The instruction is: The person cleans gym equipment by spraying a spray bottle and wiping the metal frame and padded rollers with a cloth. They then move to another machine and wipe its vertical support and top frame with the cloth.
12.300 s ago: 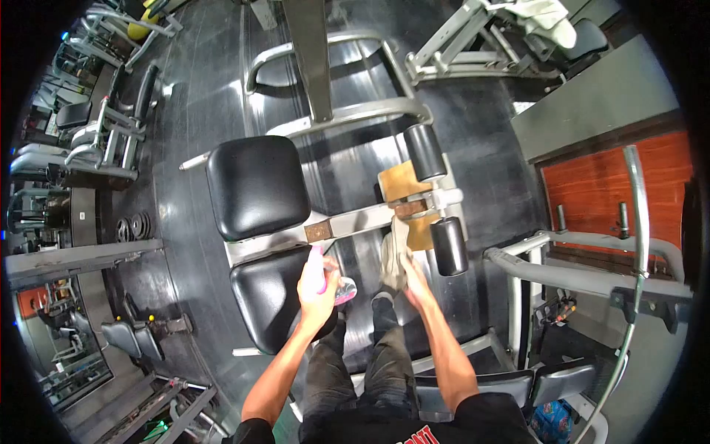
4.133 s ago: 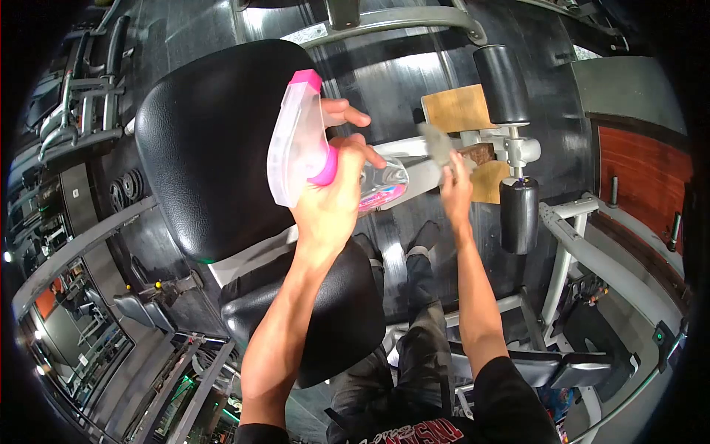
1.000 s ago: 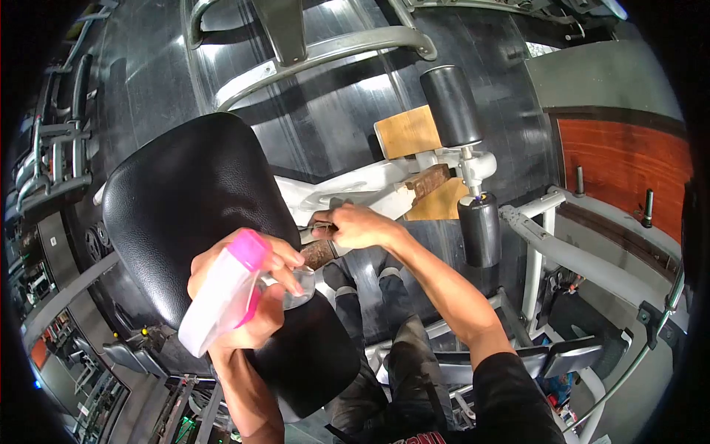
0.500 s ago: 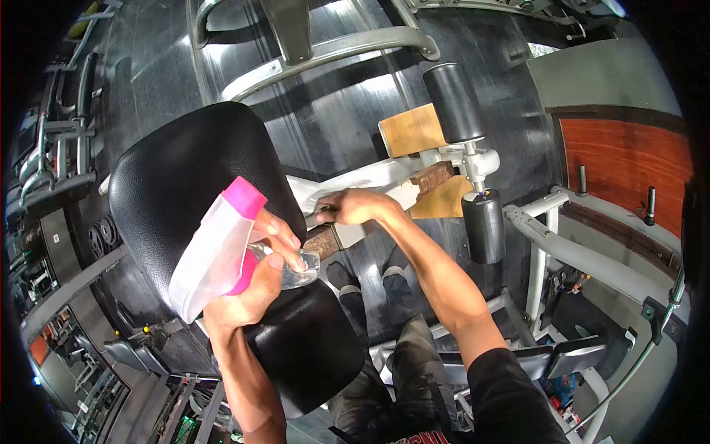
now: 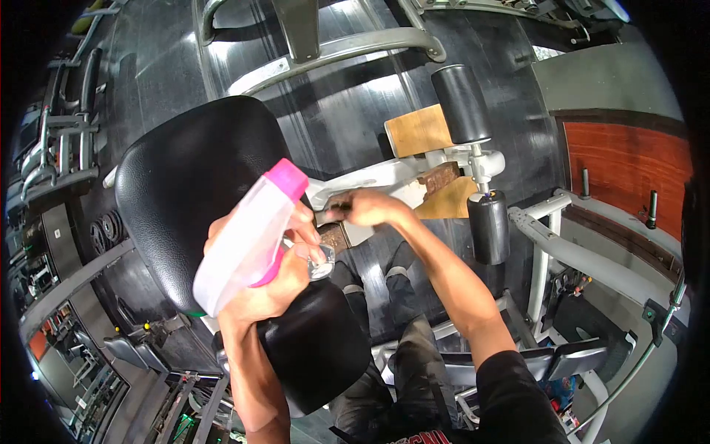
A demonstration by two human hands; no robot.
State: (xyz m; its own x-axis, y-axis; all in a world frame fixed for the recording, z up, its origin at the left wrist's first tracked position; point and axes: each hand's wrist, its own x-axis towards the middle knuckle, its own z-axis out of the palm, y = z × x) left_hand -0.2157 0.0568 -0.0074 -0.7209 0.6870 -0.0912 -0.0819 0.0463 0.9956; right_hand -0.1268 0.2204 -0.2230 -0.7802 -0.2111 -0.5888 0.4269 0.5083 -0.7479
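Note:
My left hand (image 5: 277, 288) is wrapped round a spray bottle (image 5: 248, 237) with a pink nozzle and a whitish trigger head. Its clear body tilts down to the right beyond my fingers. To the right, my right hand (image 5: 370, 207) is closed at the pale metal frame (image 5: 362, 233) of an exercise bench, beside a brown, worn-looking section (image 5: 330, 235). Something dark shows at its fingertips, too small to name. Below the bottle lies the black padded seat (image 5: 318, 348), and behind it the larger black backrest (image 5: 207, 170).
Two black foam rollers (image 5: 462, 103) and wooden boards (image 5: 420, 132) sit at the bench's far end. A grey tubular frame (image 5: 340, 52) stands ahead, and white metal rails (image 5: 584, 244) run along the right. Gym machines line the left. My feet are on the dark floor below.
The spray bottle has shifted right and slightly up with my left hand, its head turning with it. My right hand stays by the frame, with its fingers slightly moved.

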